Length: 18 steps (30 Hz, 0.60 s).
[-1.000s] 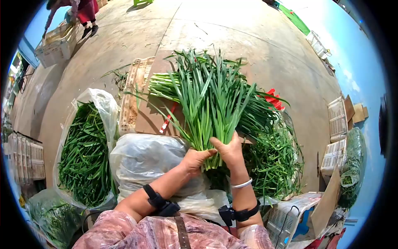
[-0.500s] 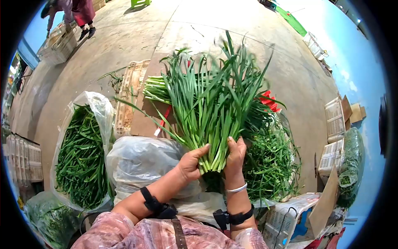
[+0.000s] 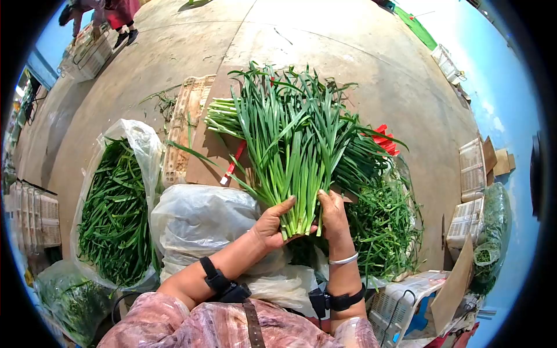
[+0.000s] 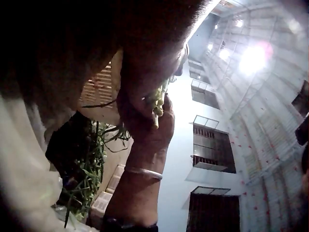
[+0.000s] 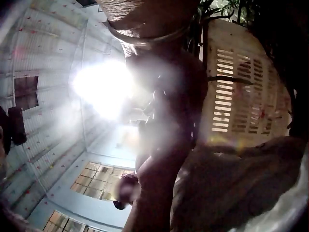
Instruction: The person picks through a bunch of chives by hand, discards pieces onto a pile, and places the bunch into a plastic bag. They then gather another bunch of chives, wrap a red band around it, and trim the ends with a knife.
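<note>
In the head view, a bunch of garlic chives (image 3: 297,191) fans away from the body, pale cut ends toward me and dark leaf tips far out. My left hand (image 3: 271,225) grips its lower left side, thumb over the front and fingers passing beneath the stems. On the opposite side my right hand (image 3: 334,216) holds the stems near their ends, thumb pointing up along them. Under the held leaves lies another bunch of chives (image 3: 223,116), turned sideways on brown cardboard (image 3: 203,159). Both wrist views are dark; stem ends (image 4: 158,104) show between the hands in the left one.
A plastic bag of green leaves (image 3: 116,214) stands at left, beside a white plastic-wrapped bundle (image 3: 206,214). Loose greens (image 3: 383,226) heap at right, with a red ribbon (image 3: 384,140) above. A red-and-white strip (image 3: 234,163) lies on the cardboard. Another person bends over a crate (image 3: 87,61).
My thumbs have moved apart from meeting across the stems to opposite sides of the bunch. The leaves, spread and blurred half a second ago, now lie closer together. The right hand has shifted slightly right.
</note>
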{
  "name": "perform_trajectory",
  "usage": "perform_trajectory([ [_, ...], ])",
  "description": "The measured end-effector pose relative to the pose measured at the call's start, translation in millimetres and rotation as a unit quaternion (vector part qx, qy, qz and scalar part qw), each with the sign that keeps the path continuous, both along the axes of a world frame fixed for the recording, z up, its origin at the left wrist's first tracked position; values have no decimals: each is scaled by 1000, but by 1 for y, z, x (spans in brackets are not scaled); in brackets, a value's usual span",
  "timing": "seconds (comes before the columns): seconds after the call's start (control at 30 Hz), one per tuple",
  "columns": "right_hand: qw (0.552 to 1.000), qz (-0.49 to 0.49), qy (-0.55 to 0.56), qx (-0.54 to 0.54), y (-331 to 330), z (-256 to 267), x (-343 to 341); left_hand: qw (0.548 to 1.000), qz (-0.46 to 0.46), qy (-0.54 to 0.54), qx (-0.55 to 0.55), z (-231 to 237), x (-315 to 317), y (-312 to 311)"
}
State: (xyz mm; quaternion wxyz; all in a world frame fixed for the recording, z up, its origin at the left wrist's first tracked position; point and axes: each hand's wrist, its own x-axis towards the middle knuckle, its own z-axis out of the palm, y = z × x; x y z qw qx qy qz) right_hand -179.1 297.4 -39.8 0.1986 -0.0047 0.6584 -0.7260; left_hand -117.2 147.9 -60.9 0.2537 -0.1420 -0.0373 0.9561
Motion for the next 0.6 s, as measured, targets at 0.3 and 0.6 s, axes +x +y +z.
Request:
perform_trajectory([
  [0.3,940,67,137,306,-3,10,-2,995,-22,-25,-89,3,-1,6],
  [0.6,834,-118,376,387,-6,69,5,997,-57,20,-56,-5,-3,6],
])
